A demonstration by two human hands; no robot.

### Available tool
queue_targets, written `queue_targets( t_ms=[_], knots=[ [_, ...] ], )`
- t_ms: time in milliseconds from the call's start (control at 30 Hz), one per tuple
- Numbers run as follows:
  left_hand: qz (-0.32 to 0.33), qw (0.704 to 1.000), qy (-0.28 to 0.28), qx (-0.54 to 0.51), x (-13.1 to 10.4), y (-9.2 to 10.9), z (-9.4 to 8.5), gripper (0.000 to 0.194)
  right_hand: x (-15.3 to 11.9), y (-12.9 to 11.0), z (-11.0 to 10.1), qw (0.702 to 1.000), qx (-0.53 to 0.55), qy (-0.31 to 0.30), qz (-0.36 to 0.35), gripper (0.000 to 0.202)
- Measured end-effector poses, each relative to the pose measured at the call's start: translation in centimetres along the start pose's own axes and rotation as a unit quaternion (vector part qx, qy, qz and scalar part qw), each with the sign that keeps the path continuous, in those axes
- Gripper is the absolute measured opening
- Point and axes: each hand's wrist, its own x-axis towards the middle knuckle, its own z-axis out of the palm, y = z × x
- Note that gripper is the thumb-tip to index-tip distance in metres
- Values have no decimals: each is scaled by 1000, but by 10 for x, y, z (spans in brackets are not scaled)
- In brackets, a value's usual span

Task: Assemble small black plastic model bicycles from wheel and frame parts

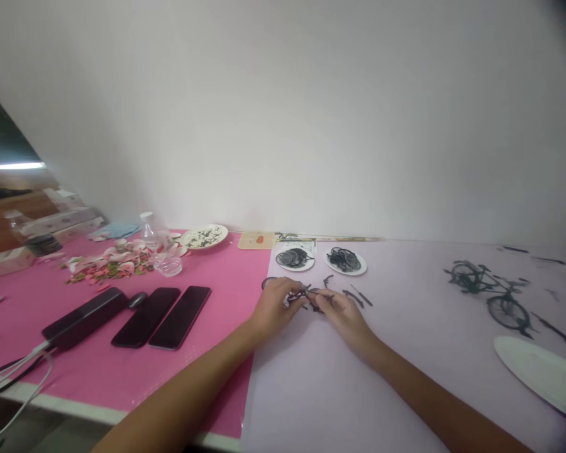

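Note:
Both of my hands meet over the pale sheet at the middle of the view. My left hand (pixel 276 306) pinches the left side of a small dark model piece (pixel 314 301), and my right hand (pixel 346 314) grips its right side. A dark wheel (pixel 268 282) shows just beyond my left hand. Behind the hands sit two white plates, the left one (pixel 306 265) and the right one (pixel 361 267), each bearing thin black parts. Some slim dark pieces (pixel 353 297) lie to the right of my right hand.
A dark model bicycle (pixel 488 286) lies at the right, near a white oval plate (pixel 538 377). On the pink cover (pixel 207 384) are two phones (pixel 180 318), a black power strip (pixel 87 318), petals (pixel 117 259) and a clear bottle (pixel 148 229). A wall rises behind.

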Motion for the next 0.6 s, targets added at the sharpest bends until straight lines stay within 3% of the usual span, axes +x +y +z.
queue_targets(
  t_ms=[233, 433, 600],
  knots=[
    [11, 986, -154, 67, 12, -18, -27, 34, 3, 3, -2, 996, -16, 88, 12, 45],
    [-50, 976, -164, 135, 10, -50, -29, 28, 1, -1, -2, 992, -20, 121, 18, 45],
    [-98, 955, -214, 183, 8, -55, -30, 30, -2, -2, 1, 993, -33, 112, 23, 44]
  ],
)
